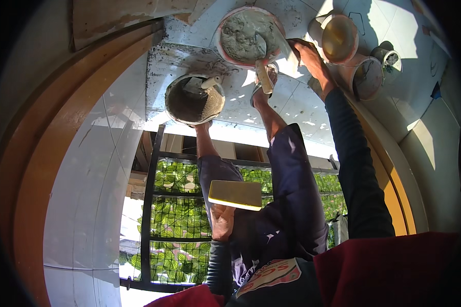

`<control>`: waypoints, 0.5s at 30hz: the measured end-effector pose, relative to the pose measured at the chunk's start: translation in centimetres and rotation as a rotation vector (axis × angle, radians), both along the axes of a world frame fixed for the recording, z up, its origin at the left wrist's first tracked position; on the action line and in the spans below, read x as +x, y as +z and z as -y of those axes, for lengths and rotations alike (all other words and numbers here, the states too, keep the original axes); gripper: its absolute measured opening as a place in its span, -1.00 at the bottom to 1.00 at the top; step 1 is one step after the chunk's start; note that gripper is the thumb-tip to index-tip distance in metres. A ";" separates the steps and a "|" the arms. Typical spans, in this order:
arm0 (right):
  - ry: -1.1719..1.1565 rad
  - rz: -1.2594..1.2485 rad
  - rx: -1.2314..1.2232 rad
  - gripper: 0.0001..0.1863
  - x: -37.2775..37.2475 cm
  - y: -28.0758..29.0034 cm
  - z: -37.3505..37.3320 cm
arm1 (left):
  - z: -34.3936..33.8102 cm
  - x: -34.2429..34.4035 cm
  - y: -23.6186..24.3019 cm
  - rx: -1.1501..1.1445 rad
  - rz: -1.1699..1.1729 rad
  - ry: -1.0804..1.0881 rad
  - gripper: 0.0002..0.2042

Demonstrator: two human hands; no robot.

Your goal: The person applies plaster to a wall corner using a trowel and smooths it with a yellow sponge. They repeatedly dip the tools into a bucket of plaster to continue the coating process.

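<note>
- Nearest, the left forearm reaches up from 6 o'clock; its hand (223,220) is closed around the near end of a rectangular block (235,195), most fingers hidden beneath it.
- The block, dull-faced with a yellow edge, juts from that hand toward 1 o'clock and lies well off the right hand, at its 7 o'clock.
- Beyond, at the left hand's 11 to 12 o'clock, a smaller bucket (210,110) holds a trowel (210,82) with a pale handle.
- Farther, the right arm stretches long toward 11 o'clock, its hand (310,56) with fingers bent; whether they grip anything I cannot tell.
- A larger bucket (235,63) of grey mortar (242,38) sits just beside that hand, at its 9 to 10 o'clock; a second trowel (264,77) leans out toward 6 o'clock.
- Near the right hand stand an upper bucket (339,38) at its 2 o'clock and a lower bucket (368,79) at its 4 o'clock.
</note>
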State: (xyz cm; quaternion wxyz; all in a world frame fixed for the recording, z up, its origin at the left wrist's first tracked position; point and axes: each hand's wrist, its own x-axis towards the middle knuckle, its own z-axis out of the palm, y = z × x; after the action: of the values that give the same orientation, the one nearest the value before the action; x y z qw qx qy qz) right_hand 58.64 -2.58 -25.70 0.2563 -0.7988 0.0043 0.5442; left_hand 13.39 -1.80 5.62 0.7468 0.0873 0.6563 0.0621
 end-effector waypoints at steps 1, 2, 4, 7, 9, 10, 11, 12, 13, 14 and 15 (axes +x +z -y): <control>-0.008 -0.018 0.011 -0.57 -1.2 1.5 -1.9 | 0.6 -0.3 0.1 -0.020 -0.009 0.025 -0.74; -0.007 -0.020 0.011 -0.57 -1.7 2.4 -3.0 | 1.1 -0.6 0.0 -0.044 -0.008 0.043 -0.75; 0.093 -0.243 0.195 -0.61 -2.8 3.0 -4.8 | 2.7 -2.4 -0.5 -0.090 0.025 0.036 -0.74; 0.360 -0.039 0.295 -0.68 -5.1 -0.9 -4.4 | 3.0 -2.8 -1.0 -0.160 0.084 0.045 -0.73; 0.419 0.011 0.369 -0.69 -6.9 -2.0 -5.0 | 3.3 -2.9 -1.0 -0.173 0.087 0.072 -0.72; 0.418 0.005 0.373 -0.69 -7.6 -2.0 -5.5 | 3.4 -3.0 -0.9 -0.168 0.081 0.085 -0.72; 0.306 -0.064 0.353 -0.69 -8.2 -2.0 -5.9 | 3.6 -3.2 -0.8 -0.163 0.075 0.098 -0.71; 0.194 -0.134 0.332 -0.69 -8.8 -1.9 -6.3 | 3.8 -3.3 -0.7 -0.160 0.067 0.100 -0.71; 0.387 -0.066 0.335 -0.69 -8.7 -2.5 -6.1 | 3.7 -3.2 -0.8 -0.165 0.082 0.111 -0.71; 0.385 -0.065 0.334 -0.69 -8.9 -3.0 -5.9 | 3.7 -3.1 -0.8 -0.170 0.096 0.124 -0.70; 0.421 -0.064 0.333 -0.69 -9.4 -3.4 -5.7 | 3.8 -3.4 -0.9 -0.171 0.096 0.121 -0.70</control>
State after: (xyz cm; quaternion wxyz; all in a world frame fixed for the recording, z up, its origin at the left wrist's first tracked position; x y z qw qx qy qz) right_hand 49.26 3.12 -29.14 0.2651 -0.7113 -0.2435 0.6037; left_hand 10.01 -5.63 4.76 0.7770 -0.0197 0.6267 0.0553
